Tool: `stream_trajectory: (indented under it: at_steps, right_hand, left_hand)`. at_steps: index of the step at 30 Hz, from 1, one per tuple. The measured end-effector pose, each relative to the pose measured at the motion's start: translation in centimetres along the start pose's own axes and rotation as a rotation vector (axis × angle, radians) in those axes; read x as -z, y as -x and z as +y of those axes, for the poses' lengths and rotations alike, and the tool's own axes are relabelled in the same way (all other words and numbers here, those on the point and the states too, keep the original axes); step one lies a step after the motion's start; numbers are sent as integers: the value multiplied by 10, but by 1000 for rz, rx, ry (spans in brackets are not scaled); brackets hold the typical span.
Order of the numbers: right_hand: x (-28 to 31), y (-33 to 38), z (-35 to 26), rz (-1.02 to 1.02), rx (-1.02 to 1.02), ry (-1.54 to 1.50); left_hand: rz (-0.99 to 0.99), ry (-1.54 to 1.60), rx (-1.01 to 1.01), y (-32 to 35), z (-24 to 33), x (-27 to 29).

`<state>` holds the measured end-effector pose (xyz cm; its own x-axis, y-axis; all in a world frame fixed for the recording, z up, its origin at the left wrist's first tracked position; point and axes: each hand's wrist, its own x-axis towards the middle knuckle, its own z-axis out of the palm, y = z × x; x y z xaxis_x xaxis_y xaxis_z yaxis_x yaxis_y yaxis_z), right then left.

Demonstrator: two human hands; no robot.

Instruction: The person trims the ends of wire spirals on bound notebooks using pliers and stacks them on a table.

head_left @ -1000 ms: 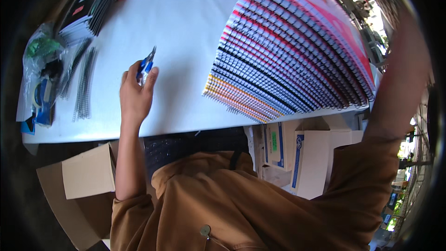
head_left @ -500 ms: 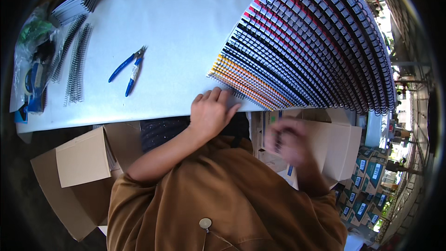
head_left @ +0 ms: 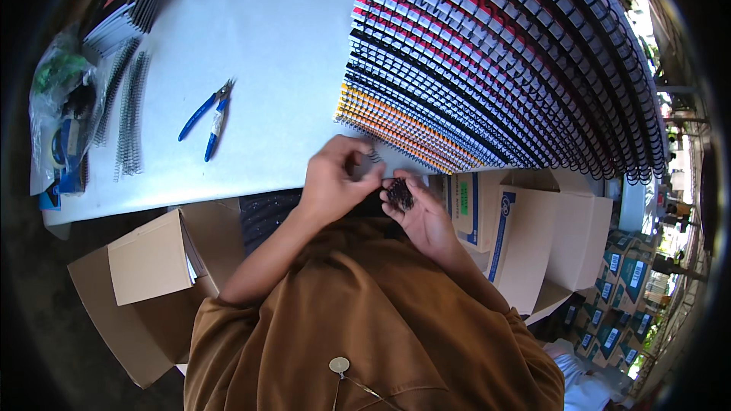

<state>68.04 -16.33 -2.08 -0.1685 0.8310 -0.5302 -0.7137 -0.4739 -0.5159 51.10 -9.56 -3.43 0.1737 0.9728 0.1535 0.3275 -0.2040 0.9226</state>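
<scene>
My left hand [head_left: 335,183] is curled at the table's front edge. Its thumb and forefinger close around a short piece of wire coil [head_left: 375,156], partly hidden. Beside it, just off the edge, my right hand [head_left: 426,221] is turned palm up, fingers bent around a dark clump of small wire coils [head_left: 399,193]. Beyond both hands lies a big fanned stack of spiral-bound notebooks [head_left: 457,68] with orange, black and red edges. Blue-handled cutting pliers [head_left: 209,118] rest on the white table [head_left: 282,68], jaws pointing away.
At the table's left lie loose spiral coils [head_left: 133,114], a plastic bag [head_left: 57,91] and more notebooks [head_left: 126,15]. Below the edge stand open cardboard boxes, one at left [head_left: 122,327] and one at right [head_left: 582,243]. Patterned boxes [head_left: 609,304] are stacked further right.
My right hand has come up and left from over the right box to beside my left hand, with the coil clump now showing. My left hand, earlier resting on the edge, has turned and curled.
</scene>
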Motion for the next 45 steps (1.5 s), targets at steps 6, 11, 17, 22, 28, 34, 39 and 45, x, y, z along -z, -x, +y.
stream_trajectory:
  at_steps: [6, 11, 17, 22, 28, 34, 39, 45]
  right_hand:
    - [-69, -35, 6, -240, 487, 397]
    - [-106, -73, 44, -481, 951, 954]
    - [-124, -83, 57, -785, 1000, 1117]
    - [-120, -59, 19, -837, 1053, 1208]
    - [-184, 10, -33, -1123, 992, 749]
    - [-171, 42, -80, -1144, 1107, 668]
    - [-124, 56, -87, -1059, 1111, 664]
    - [-38, 97, -112, -858, 1212, 467]
  left_hand:
    - [-184, 1448, 522, 10, -1, 40]
    - [-41, 1847, 473, 11, -14, 65]
    - [164, 2095, 467, 12, -25, 89]
    - [652, 2004, 119, -10, -11, 204]
    - [1103, 1326, -114, -54, -50, 420]
    - [760, 1134, -136, -73, 7, 271]
    - [476, 1005, 348, -43, 7, 151]
    - [164, 1004, 506, -11, 26, 77]
